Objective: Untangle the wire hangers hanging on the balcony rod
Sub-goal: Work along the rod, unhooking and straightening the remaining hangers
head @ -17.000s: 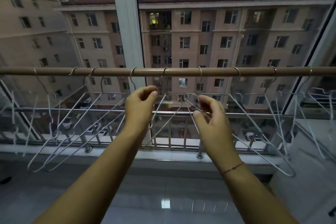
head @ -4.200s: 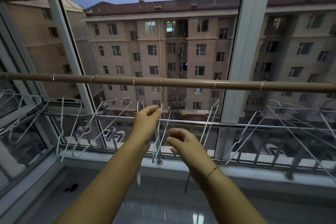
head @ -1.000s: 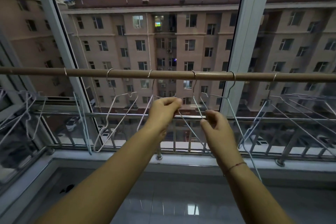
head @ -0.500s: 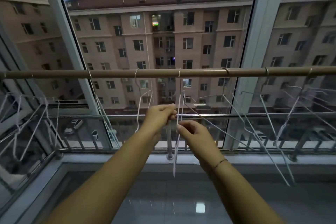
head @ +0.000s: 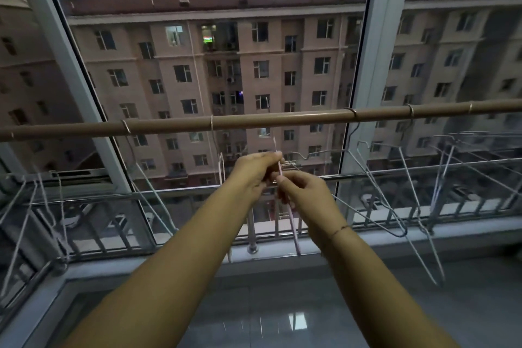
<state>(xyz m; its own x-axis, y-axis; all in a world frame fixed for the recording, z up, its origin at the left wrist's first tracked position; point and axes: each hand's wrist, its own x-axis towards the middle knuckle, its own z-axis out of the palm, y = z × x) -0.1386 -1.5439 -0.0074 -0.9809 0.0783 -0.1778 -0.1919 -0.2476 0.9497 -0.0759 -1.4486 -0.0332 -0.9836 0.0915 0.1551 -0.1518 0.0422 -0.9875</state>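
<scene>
A brown balcony rod runs across the view at chest height. Several white wire hangers hang from it, one to the right of my hands and one to the left. My left hand and my right hand meet just below the rod, both pinched on a thin wire hanger seen edge-on. Its top sticks up a little above my fingers, below the rod, and its lower part hangs down to the sill. Whether its hook is on the rod I cannot tell.
Behind the rod are large window panes with white frames and a metal railing outside. A grey sill runs below, with glossy floor tiles under my arms. More hangers crowd the far right and far left.
My hands have drawn closer together on the same hanger. The hanger's top now sits below the rod instead of reaching it. The view has shifted left and tilted.
</scene>
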